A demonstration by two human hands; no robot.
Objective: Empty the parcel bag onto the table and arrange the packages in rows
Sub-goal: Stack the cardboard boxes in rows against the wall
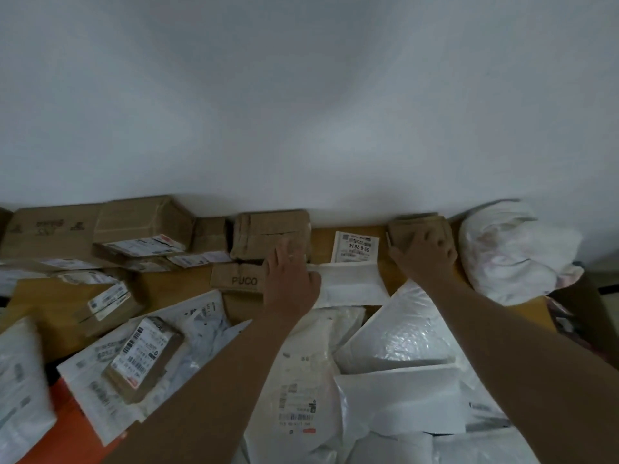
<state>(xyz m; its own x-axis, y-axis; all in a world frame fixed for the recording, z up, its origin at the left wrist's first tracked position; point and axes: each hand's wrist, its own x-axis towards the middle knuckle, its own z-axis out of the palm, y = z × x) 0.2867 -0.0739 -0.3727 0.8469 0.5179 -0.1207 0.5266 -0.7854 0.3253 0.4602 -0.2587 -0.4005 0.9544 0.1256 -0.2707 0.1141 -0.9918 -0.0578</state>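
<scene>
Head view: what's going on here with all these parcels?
A person is sorting parcels on a wooden table against a wall. The left hand rests on a cardboard box in the back row, and the right hand grips a small brown parcel near a lumpy white bag. Cardboard boxes already line the wall at the left. White mailers still lie piled in the foreground, unsorted.

A wooden table (355,234) against the wall carries cardboard boxes (271,234) along its far edge, a white bundle (512,252) at the right end, and white mailers (395,333) heaped across the near side.
</scene>
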